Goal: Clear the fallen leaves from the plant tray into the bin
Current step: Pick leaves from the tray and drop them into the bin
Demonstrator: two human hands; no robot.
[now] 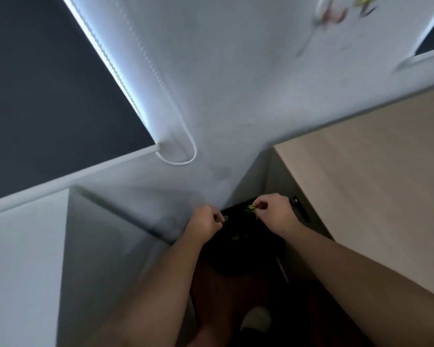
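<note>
While the view is tilted and slightly blurred, both hands are seen held low over a dark bin [238,249] that stands on the floor in the corner between a white wall [211,71] and a light wooden cabinet [373,171]. The left hand [206,222] is curled, its fingertips pinched on a small green leaf [224,218] above the bin's near-left rim. The right hand [273,211] is likewise closed, a yellow-green leaf [250,208] being gripped between thumb and fingers above the bin's far side. Another green scrap [235,237] is seen lower, inside the dark opening. A looped bead cord [183,151] is hung against the wall beside a dark window blind [48,83].
</note>
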